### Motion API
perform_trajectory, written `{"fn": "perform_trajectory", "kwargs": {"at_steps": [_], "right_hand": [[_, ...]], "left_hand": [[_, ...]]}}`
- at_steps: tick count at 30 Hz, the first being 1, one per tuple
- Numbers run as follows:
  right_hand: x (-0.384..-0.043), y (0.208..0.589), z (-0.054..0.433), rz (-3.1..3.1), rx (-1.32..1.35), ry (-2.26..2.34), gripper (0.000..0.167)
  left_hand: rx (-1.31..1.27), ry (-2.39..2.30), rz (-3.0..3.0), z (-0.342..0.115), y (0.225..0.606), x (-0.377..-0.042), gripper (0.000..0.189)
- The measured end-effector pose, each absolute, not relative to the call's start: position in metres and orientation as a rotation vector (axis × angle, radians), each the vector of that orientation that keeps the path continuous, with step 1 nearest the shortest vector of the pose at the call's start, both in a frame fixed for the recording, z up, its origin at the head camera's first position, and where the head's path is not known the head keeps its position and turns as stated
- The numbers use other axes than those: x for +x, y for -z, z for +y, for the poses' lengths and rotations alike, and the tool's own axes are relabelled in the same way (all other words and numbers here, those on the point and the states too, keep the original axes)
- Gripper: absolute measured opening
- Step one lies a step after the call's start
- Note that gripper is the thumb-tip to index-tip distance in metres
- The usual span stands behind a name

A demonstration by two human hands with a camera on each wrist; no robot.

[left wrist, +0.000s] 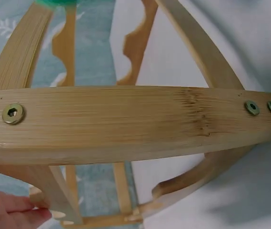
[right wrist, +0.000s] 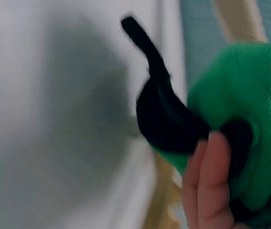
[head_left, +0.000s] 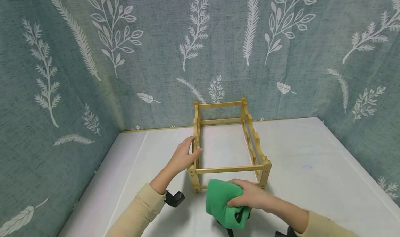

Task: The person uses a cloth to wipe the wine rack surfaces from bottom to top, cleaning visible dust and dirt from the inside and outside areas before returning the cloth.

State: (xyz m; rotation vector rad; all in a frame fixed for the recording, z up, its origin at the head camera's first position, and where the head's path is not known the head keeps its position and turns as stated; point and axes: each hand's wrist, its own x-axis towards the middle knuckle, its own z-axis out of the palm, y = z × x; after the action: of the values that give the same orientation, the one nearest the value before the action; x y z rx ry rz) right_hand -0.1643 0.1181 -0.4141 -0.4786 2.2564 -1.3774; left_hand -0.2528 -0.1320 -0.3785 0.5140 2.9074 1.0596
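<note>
A light wooden rack (head_left: 229,169) with scalloped side rails and bolted joints stands on the white table. My left hand (head_left: 182,157) grips its left side, thumb toward the inside and fingers on the outer side. In the left wrist view, fingertips (left wrist: 28,210) hold a wooden rail near the lower left corner. My right hand (head_left: 250,194) grips a folded green plush cloth (head_left: 220,199) in front of the rack's near end. Black fabric with a strap (right wrist: 145,43) hangs from the bundle in the right wrist view. The bundle's full shape is hidden by its folds.
The white table (head_left: 312,167) carries the rack near its middle. Grey-green leaf-patterned cloth (head_left: 162,49) hangs behind and at both sides. Black wrist devices, such as the left one (head_left: 175,199), sit under both wrists.
</note>
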Motion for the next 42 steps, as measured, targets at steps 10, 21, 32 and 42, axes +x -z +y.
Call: {"fn": "perform_trajectory", "kwargs": {"at_steps": [10, 21, 32, 42], "right_hand": [[-0.179, 0.456, 0.053, 2.527, -0.59, 1.206, 0.058], [-0.15, 0.436, 0.062, 2.947, -1.03, 0.55, 0.061], [-0.169, 0.457, 0.05, 2.552, -0.976, 0.841, 0.064], [-0.186, 0.459, 0.058, 2.247, -0.854, 1.161, 0.054]], "left_hand": [[0.536, -0.854, 2.97, -0.129, 0.376, -0.247, 0.065], [0.533, -0.816, 2.978, -0.128, 0.376, -0.249, 0.066], [0.542, -0.826, 2.962, -0.128, 0.375, -0.25, 0.067], [0.541, -0.821, 2.947, -0.129, 0.374, -0.25, 0.068]]}}
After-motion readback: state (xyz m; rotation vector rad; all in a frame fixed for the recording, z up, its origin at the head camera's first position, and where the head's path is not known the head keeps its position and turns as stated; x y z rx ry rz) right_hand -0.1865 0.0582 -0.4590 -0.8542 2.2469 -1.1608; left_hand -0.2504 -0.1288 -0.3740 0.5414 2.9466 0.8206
